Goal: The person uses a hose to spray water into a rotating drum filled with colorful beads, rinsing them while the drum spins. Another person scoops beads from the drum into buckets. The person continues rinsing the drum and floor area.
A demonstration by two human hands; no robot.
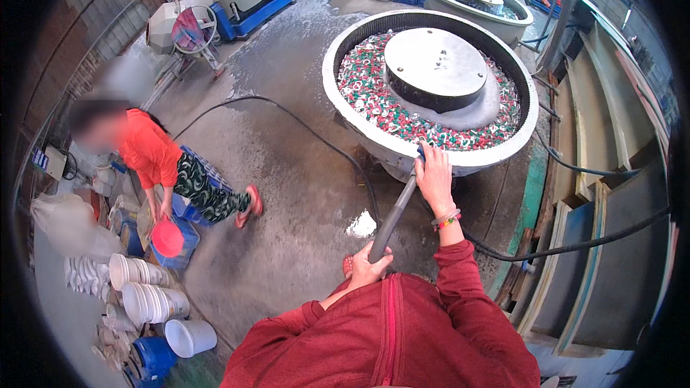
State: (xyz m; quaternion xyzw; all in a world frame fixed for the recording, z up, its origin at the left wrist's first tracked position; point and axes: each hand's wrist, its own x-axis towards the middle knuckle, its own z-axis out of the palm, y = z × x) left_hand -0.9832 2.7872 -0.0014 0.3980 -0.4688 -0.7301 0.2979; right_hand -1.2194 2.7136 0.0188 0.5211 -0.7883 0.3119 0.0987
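Observation:
A grey hose (394, 221) runs slantwise in front of my body, with a blue piece at its far end. Close to my body, the fingers of my left hand (370, 267) are wrapped round its lower part. Farther along, my right hand (435, 178), with bracelets at the wrist, grips it near the blue end, close to the front rim of a large round vibratory tumbler bowl (338, 93). Red, green and white pieces (374, 100) with metallic-looking rings fill the bowl around a white-topped centre hub (435, 61).
A second round bowl (503, 25) stands behind. At left, a person in an orange top (147, 144) bends with a red basin (167, 238) beside white buckets (154, 303) and a blue crate (180, 248). A black hose (309, 126) crosses the wet floor; boards (575, 244) lean at right.

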